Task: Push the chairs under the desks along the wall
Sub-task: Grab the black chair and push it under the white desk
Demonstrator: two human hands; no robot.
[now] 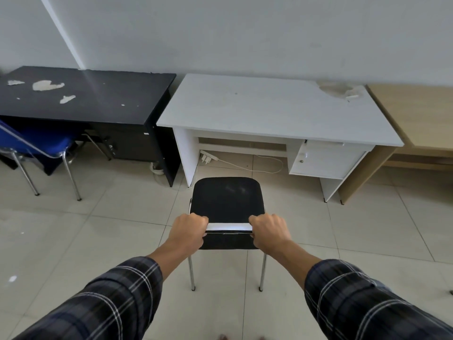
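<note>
Facing white desk (pixel 269 111) along grey wall (pixel 245 33), pale tiled floor (pixel 98 229) below

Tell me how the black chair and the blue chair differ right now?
The black chair stands out on the tiles before the white desk, while the blue chair sits partly under the black desk. Both hands, left and right, grip the black chair's top rail; nobody touches the blue chair. Both have shiny metal legs.

We reach both arms forward, plaid sleeves pushed back to mid-forearm. Our left hand (pixel 189 231) and right hand (pixel 267 229) sit level, knuckles up, the fingers of the 2 hands curled shut around a rail.
</note>
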